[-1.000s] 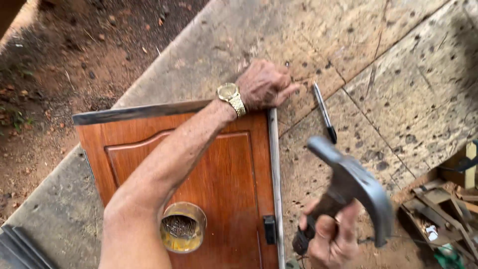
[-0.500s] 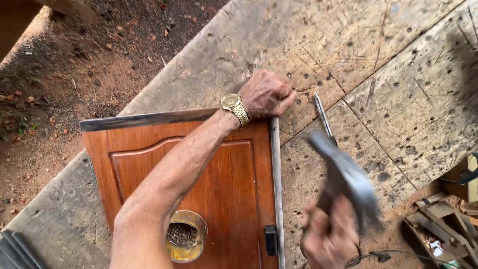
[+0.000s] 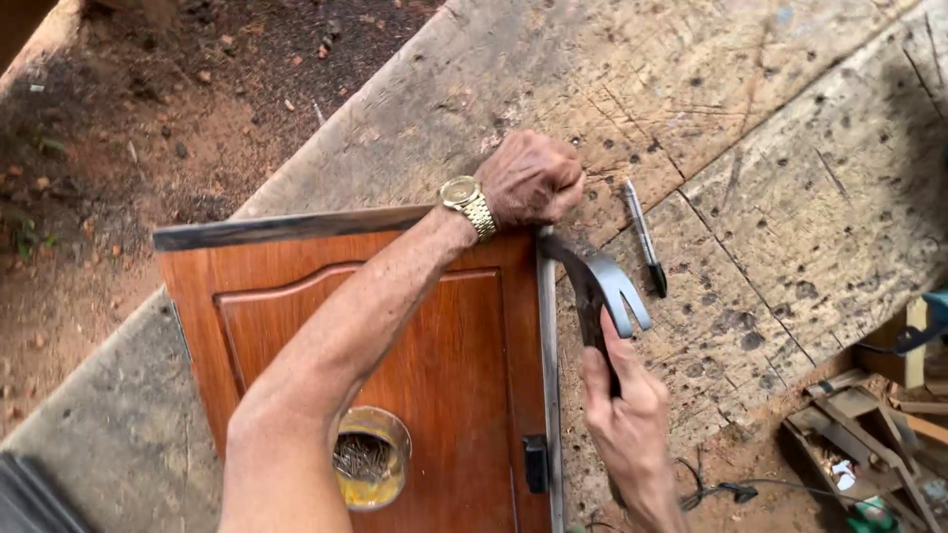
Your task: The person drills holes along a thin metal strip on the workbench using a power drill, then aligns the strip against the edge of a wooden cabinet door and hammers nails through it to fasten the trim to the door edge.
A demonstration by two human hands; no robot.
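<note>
The right hand (image 3: 622,415), clamped on a steel claw hammer (image 3: 597,286), is striking at the top corner of the reddish-brown panelled wooden door (image 3: 454,365) lying on the scarred plywood bench (image 3: 770,148), while the closed left hand (image 3: 531,180) is steadying that corner, so the following blow likely needs careful aim clear of fingers.

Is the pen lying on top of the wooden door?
No, the pen lies on the rough board to the right of the door, beside the hammer.

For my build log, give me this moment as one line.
left hand: fist at door corner | right hand: grips hammer, head down at that corner | pen: beside on workbench
</note>
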